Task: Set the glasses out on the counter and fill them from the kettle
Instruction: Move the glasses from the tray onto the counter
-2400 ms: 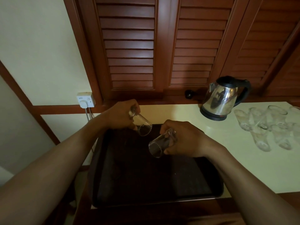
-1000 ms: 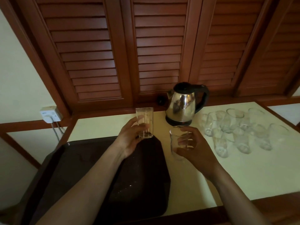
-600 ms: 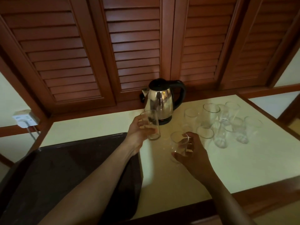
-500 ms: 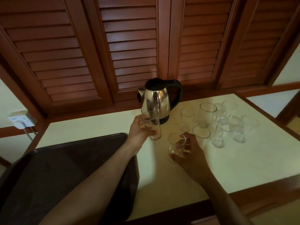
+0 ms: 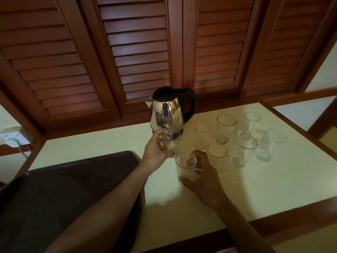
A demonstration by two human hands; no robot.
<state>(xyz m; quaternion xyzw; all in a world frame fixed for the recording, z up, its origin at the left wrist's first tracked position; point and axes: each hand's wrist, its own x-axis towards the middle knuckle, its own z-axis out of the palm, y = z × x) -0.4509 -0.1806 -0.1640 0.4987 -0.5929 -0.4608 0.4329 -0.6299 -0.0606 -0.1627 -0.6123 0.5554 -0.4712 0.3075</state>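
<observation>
My left hand [image 5: 155,154] grips a clear glass [image 5: 170,141] upright just in front of the steel kettle [image 5: 166,114], which stands at the back of the pale counter [image 5: 273,183]. My right hand [image 5: 202,178] wraps another clear glass [image 5: 186,166] a little nearer and to the right, upright, low over the counter. Several empty glasses [image 5: 225,129] stand in a cluster to the right of the kettle. Whether either held glass touches the counter, I cannot tell.
A dark tray [image 5: 73,189] lies on the left part of the counter under my left forearm. Brown louvred doors [image 5: 142,52] rise behind the kettle. A white wall socket with a plug [image 5: 12,137] sits at the far left. A wooden edge [image 5: 291,216] borders the counter front.
Both hands carried their glasses from over the tray rightward to in front of the kettle, turning them upright. In the last half second both hands sank slightly.
</observation>
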